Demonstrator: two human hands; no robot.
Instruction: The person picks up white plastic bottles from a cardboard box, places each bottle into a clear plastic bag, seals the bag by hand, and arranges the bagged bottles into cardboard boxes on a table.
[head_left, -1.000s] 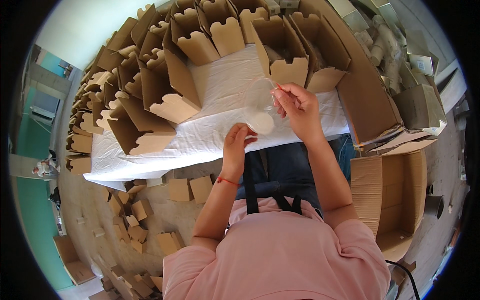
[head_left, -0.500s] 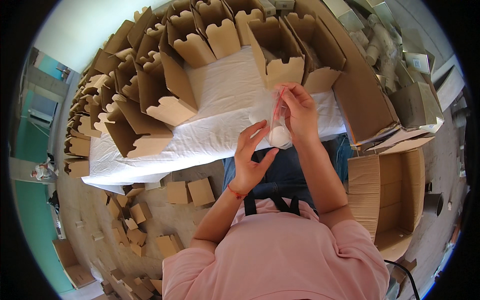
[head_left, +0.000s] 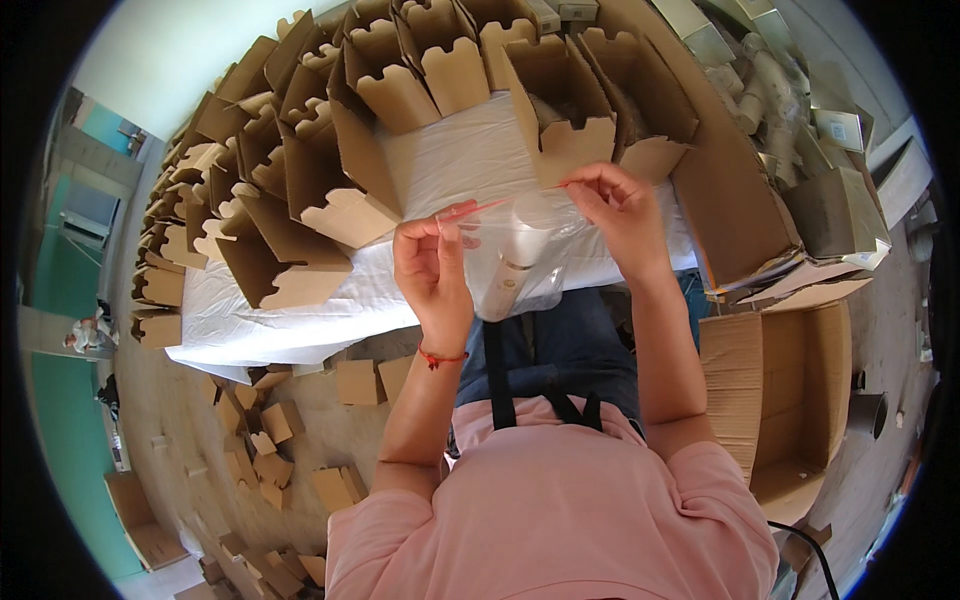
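A clear zip bag (head_left: 572, 245) with a red strip along its top hangs stretched between my two hands above the near edge of the white-covered table (head_left: 400, 285). Inside it lies a tilted white cylinder (head_left: 522, 250) with a metallic-looking band; its exact kind is unclear. My left hand (head_left: 432, 265) pinches the bag's left top corner, thumb against fingers. At the opposite corner, my right hand (head_left: 622, 215) grips the red strip between thumb and fingertips. Just beyond the right hand stands an open cardboard box (head_left: 572, 145) with a plastic-wrapped item partly visible inside.
Several open brown boxes (head_left: 345, 215) crowd the table's left and far sides. On the right, a large carton (head_left: 720, 215) stands beside silvery boxes (head_left: 835, 215) and wrapped items. Another open carton (head_left: 735, 385) sits lower right. Small cardboard pieces (head_left: 275, 465) litter the floor at left.
My left hand has moved left and up from beside the bag to its top corner. The bag's top is now spread wide, and the cylinder inside shows lengthwise. My right hand shifted slightly right.
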